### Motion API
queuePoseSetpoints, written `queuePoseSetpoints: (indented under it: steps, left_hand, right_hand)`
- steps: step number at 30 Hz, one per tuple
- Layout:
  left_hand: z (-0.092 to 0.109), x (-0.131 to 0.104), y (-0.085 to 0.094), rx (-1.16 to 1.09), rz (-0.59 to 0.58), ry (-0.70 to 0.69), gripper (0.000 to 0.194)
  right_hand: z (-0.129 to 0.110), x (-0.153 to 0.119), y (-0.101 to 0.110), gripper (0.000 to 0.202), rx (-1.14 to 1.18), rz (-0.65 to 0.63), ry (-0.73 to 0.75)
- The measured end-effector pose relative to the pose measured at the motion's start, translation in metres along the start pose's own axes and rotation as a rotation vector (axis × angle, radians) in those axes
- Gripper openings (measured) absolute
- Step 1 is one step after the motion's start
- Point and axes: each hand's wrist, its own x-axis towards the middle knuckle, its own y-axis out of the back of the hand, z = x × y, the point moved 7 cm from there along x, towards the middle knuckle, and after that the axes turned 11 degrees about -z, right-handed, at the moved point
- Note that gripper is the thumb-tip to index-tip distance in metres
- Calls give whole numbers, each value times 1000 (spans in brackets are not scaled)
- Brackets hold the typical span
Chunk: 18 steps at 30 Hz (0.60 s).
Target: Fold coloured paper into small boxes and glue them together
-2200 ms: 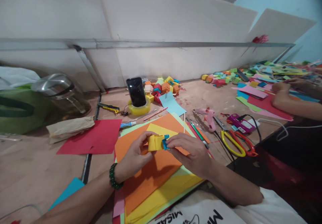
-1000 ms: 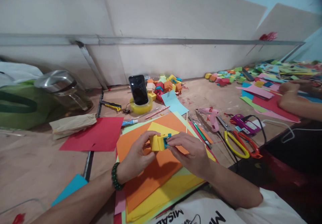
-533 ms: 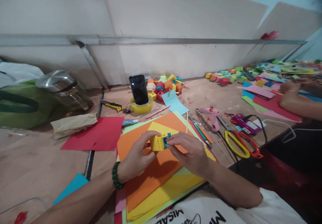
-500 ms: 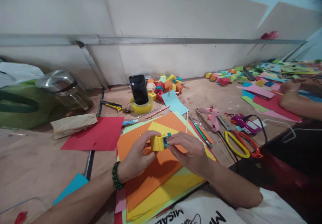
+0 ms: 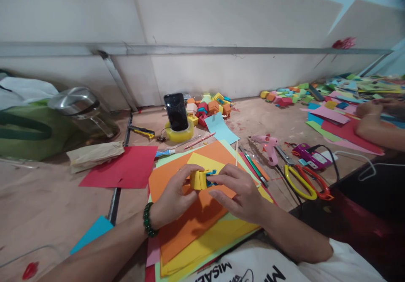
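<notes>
A small yellow paper box [image 5: 198, 181] with blue paper at its right end is held between the thumb and fingers of my left hand [image 5: 175, 194]. My right hand [image 5: 242, 192] is beside it, its index fingertip at the blue part [image 5: 210, 178] and its thumb apart below. Beneath both hands lies a stack of coloured sheets, with an orange sheet [image 5: 186, 227] and a yellow one near the top. A green bead bracelet [image 5: 148, 219] circles my left wrist.
Behind the stack stand a phone [image 5: 176, 112] on a tape roll and a pile of paper cubes [image 5: 213, 107]. A pink glue gun [image 5: 268, 149] and scissors [image 5: 300, 183] lie right. Another person's hand [image 5: 368, 109] is far right, a glass jug [image 5: 82, 111] left.
My right thumb has moved down and away from the blue part, while the index finger stays at it. The view has shifted slightly.
</notes>
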Motion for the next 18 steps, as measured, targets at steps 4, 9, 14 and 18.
queuePoseSetpoints:
  steps: [4, 9, 14, 18]
  left_hand:
    - [3, 0, 1, 22, 5, -12, 41]
    - [8, -1, 4, 58, 22, -58, 46]
    - [10, -1, 1, 108, -7, -78, 55]
    - [15, -1, -2, 107, -47, -109, 53]
  right_hand:
    - [9, -4, 1, 13, 129, 8, -55]
    - [11, -4, 15, 15, 184, 126, -132]
    - [-5, 4, 2, 47, -3, -35, -4]
    - [0, 2, -3, 34, -28, -16, 16]
